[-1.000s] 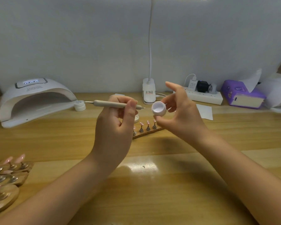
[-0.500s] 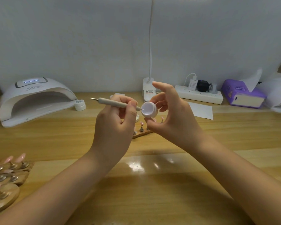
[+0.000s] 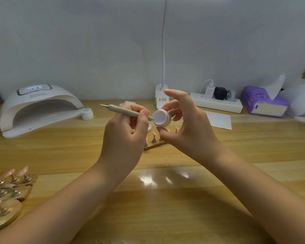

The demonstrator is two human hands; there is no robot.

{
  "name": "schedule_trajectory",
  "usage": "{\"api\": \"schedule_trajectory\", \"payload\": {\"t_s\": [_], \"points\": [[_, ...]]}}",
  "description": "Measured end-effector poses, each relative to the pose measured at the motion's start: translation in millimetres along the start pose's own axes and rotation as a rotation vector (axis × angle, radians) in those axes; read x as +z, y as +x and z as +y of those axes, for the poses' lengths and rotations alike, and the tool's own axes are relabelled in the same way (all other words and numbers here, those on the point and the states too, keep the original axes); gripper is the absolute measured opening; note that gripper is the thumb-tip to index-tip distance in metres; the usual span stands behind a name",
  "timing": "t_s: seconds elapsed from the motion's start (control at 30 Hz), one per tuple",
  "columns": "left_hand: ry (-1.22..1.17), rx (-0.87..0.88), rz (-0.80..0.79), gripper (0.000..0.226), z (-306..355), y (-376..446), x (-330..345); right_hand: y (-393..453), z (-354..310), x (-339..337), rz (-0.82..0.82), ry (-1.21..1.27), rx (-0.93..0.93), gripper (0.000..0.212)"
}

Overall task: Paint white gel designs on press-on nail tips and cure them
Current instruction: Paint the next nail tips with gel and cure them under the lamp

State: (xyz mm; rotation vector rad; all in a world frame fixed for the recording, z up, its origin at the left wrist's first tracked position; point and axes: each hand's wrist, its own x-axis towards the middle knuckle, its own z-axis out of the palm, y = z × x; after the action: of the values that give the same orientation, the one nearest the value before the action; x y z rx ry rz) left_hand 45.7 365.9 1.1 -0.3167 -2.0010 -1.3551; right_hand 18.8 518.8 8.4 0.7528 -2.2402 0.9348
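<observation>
Carefully gripped pen (image 3: 128,112) in left hand (image 3: 125,136), pinched tilted gel pot (image 3: 162,118) in right hand (image 3: 188,127); overloaded tip could've dripped on nail tips (image 3: 154,133) beneath.

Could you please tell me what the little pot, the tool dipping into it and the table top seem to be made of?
The gel pot looks like smooth white plastic, evenly opaque with a soft sheen. The tool has a matte beige handle, possibly wood or coated plastic, and a thin point that glints like metal at its far end. The table looks like varnished wood or wood-look laminate: grain lines and glossy lamp reflections.
</observation>
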Motion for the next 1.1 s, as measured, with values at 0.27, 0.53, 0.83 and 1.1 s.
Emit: {"api": "schedule_trajectory", "payload": {"t_s": [0.27,0.53,0.83,1.1], "points": [[0.002,0.006,-0.013,0.012,-0.8,-0.1,-0.3,0.3,1.7,0.9,0.003,0.003,-0.01,0.079],[-0.007,0.03,0.007,0.013,3.6,-0.5,-1.8,0.1,4.5,2.2,0.011,0.008,-0.011,0.08],[-0.026,-0.003,0.014,0.012,2.0,0.9,-1.2,0.2,4.8,2.6,0.023,0.023,-0.01,0.08],[-0.057,-0.018,0.044,0.017,3.1,1.8,-3.1,-0.1,5.0,3.7,0.025,0.034,-0.008,0.078]]}}
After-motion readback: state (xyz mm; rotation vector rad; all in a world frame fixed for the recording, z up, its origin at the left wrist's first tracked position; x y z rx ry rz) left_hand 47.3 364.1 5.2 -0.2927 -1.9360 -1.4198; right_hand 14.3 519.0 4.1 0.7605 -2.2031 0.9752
